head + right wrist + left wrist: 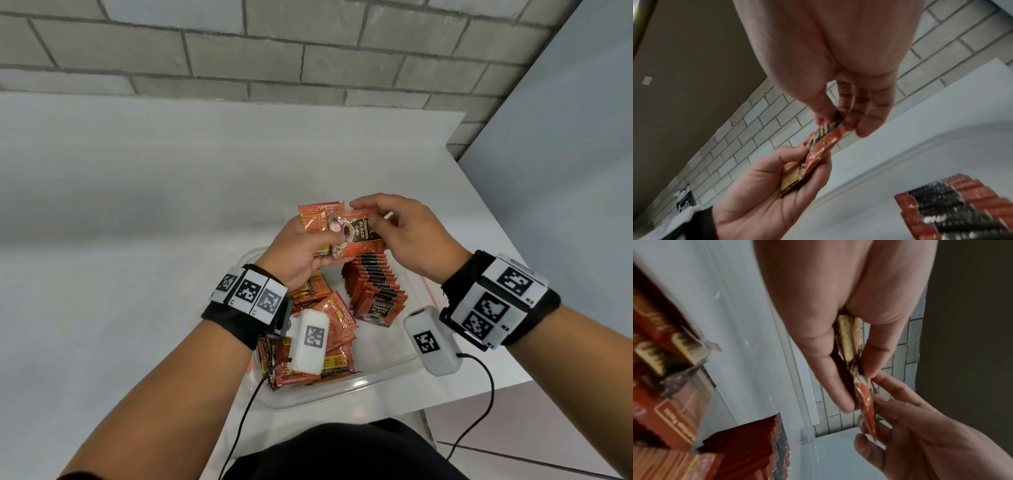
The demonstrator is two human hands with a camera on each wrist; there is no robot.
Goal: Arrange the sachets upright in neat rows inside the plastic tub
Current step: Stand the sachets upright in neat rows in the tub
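Note:
A clear plastic tub (342, 390) sits on the white table. Inside it, a row of orange-and-black coffee sachets (375, 284) stands upright at the right, also seen in the right wrist view (953, 211). A loose pile of sachets (329, 329) lies at the tub's left. Above the tub my left hand (325, 236) grips a small stack of sachets (847, 340). My right hand (364, 216) pinches the top edge of the front sachet (356, 233) of that stack between thumb and fingers (865, 128).
The white table (137, 240) ends close to the tub's right side at an edge (496, 246). A grey brick wall (308, 51) stands behind. Black cables (246, 404) hang from my wrist cameras over the front edge. A thin red strip (433, 294) lies by the tub's right wall.

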